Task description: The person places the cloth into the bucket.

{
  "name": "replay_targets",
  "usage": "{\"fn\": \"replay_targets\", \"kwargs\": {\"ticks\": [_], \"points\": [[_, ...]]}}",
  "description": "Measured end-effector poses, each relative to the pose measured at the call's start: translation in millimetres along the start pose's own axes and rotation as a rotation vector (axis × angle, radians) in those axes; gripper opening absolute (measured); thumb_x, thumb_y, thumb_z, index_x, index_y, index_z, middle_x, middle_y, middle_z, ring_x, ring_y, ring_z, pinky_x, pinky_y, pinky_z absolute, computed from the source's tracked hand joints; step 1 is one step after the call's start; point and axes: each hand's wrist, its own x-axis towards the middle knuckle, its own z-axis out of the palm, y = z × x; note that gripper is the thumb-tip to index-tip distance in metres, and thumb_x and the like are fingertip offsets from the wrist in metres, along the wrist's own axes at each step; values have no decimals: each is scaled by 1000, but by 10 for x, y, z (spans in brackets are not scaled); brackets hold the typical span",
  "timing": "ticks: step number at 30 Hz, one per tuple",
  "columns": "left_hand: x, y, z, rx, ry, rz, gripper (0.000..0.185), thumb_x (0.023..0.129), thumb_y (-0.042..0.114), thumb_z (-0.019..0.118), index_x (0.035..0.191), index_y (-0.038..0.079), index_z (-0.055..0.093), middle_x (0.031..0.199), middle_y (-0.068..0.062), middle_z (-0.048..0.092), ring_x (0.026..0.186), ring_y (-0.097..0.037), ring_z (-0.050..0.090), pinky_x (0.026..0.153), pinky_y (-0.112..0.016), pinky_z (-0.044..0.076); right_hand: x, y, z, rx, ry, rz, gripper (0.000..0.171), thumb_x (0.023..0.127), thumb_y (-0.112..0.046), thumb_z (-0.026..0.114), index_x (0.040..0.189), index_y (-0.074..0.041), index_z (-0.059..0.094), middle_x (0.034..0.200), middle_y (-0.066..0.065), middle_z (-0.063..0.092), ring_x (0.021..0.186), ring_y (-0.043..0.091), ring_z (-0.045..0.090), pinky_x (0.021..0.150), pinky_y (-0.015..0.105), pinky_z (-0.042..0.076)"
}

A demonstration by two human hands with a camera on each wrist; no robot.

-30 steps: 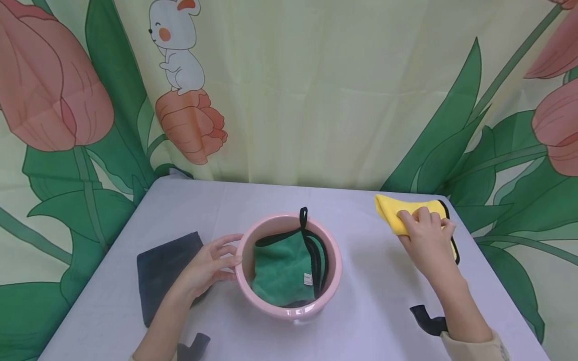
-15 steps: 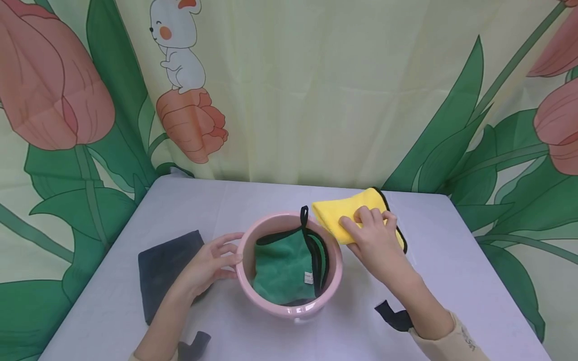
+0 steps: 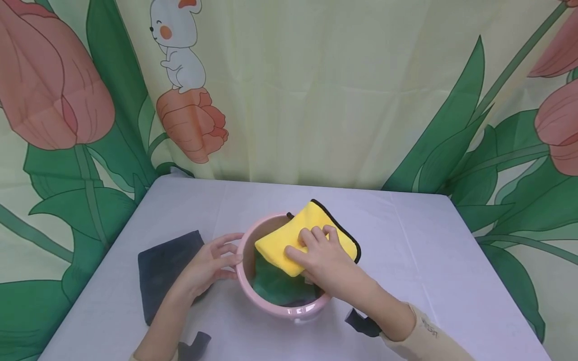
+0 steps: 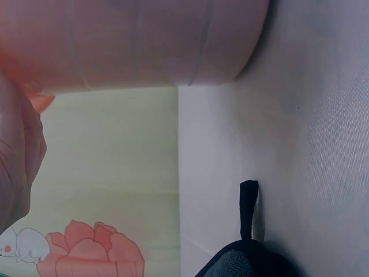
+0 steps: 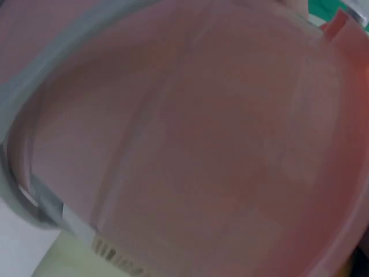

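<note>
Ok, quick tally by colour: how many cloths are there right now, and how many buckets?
Yellow cloth: 1, gripped in the right hand
Green cloth: 1, inside the bucket
Dark grey cloth: 1, on the table
Pink bucket: 1, left hand touching it
Total: 4

Three cloths point(image 3: 301, 238), one pink bucket point(image 3: 271, 306), two hands point(image 3: 322, 258).

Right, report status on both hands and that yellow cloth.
Right hand grips folded yellow microfibre cloth, held over round pink plastic bucket. Left hand open against bucket's side. Green cloth already lies inside; nothing blocking.
</note>
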Motion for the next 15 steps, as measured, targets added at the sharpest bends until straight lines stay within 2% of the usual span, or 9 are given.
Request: {"fn": "replay_targets", "kwargs": {"ticks": [6,15], "points": [[-4,-3,17,12,24,-4,61,81,16,68,135,9,40,97,-11,60,80,-24,62,74,-39,54,73,-83,107,-18,-34,-81,23,79,-18,65,96,-25,52,86,1,43,77,18,40,78,40,34],[0,-4,27,16,32,-22,61,81,16,68,135,8,40,96,-10,60,78,-22,62,74,-37,54,150,-124,231,0,-155,-127,22,82,-21,63,100,-27,51,87,-2,42,78,16,39,75,36,32]]}}
